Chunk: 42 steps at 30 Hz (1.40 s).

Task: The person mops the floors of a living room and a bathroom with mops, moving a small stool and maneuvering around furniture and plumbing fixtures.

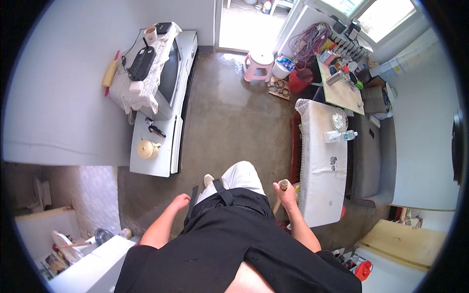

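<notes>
My right hand (288, 194) is closed around a wooden handle (284, 184), whose rounded top end sticks up above the fist. More of a pale wooden shaft shows below the wrist, slanting down to the floor; its lower end is hidden by my body. Beside that hand stands a long table under a white cloth (318, 190). My left hand (181, 201) hangs at my other side near the dangling black strap (193, 196). Its fingers are curled and partly out of sight, with nothing visible in them. One of my shoes (208, 180) shows on the floor ahead.
To the left is a low white cabinet (137, 164) with a cream lidded pot (147, 149) and a television (170, 78). A pink-legged stool (259, 66), a red bucket (300, 78) and a cluttered green-edged table (339, 93) stand ahead. A grey sofa (366, 161) lies right.
</notes>
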Tool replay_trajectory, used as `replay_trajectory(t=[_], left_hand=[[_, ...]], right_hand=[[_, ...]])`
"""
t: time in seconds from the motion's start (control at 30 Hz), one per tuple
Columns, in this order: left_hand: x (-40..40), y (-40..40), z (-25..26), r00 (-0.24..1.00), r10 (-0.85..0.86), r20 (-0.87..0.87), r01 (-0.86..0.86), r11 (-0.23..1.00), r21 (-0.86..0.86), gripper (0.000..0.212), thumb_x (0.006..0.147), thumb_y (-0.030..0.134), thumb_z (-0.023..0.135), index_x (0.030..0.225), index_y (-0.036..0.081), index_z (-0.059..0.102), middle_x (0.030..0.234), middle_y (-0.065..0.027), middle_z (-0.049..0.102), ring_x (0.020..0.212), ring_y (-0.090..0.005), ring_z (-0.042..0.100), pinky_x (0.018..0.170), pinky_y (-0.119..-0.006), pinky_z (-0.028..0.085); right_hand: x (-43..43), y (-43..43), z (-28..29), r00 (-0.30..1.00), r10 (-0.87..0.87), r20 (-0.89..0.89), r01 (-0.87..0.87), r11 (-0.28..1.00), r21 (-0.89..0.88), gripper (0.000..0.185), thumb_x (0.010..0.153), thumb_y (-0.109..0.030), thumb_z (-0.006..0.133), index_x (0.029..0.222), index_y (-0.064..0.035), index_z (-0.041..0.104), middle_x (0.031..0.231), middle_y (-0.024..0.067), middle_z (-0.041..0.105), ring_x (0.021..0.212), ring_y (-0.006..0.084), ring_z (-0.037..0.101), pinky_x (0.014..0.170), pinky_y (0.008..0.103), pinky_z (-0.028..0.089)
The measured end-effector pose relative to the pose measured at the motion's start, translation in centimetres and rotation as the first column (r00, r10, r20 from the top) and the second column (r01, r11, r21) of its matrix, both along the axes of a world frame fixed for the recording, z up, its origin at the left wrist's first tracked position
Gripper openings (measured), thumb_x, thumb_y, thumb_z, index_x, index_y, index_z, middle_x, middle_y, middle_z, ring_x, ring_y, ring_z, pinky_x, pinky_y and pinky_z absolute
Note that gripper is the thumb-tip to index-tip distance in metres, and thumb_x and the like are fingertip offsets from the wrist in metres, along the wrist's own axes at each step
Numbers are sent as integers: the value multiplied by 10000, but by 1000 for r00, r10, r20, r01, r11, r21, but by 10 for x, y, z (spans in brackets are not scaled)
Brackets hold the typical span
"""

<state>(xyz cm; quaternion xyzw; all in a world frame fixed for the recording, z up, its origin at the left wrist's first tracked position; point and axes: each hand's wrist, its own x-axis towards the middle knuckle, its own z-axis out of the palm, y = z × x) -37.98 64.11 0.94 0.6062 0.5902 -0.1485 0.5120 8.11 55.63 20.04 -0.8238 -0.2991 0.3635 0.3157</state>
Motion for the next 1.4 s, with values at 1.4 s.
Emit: replay_trajectory(t=[1.4], left_hand=[[410,760,113,722,198,663,-39,969,-246,218,863,99,451,1061,57,534,926,-29,583,875,-121,565,707,-272,487]], right_hand=[[172,755,223,914,249,-319,103,619,778,147,770,-9,653,771,-57,514,797,17,538,760,99,521,711,244,438]])
